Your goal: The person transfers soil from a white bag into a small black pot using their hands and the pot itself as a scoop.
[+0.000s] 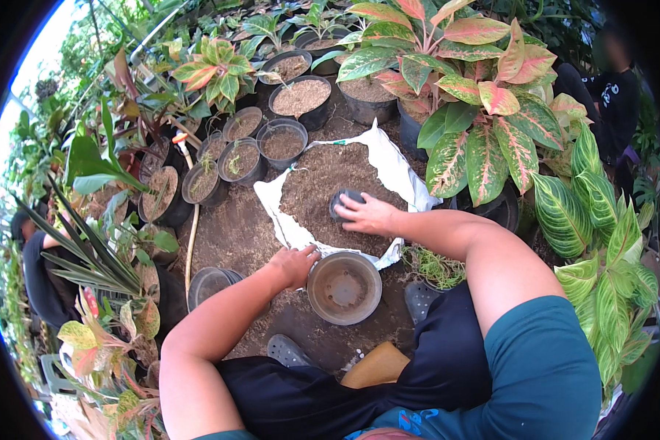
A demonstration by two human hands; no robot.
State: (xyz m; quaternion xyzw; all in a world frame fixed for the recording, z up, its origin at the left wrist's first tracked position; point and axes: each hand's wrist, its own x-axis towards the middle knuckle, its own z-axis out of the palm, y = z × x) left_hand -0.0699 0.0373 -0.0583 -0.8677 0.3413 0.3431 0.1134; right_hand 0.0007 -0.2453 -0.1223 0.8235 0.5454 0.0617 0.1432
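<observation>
Over soil (pixel 323 172), right fingers (pixel 354 206) spread across a black pot (pixel 350 195)

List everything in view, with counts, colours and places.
Sack: one, white, centre
Soil: one heap, brown, on sack
Small pot: one, black, in right hand
Wide pot: one, grey, before sack
Nested pots: one stack, dark, left
Soil-filled pots: several, dark, beyond sack
Plants: many, green and pink, around edges
Pole: one, pale, left
Slab: one, tan, bottom centre
Other people: two, dark clothes, left and right edges
Clogs: two, grey, lower centre
Trousers: one pair, dark, bottom centre
Shirt: one, teal, lower right
Left hand: one, bare, at sack's near edge
Right hand: one, bare, on small pot
</observation>
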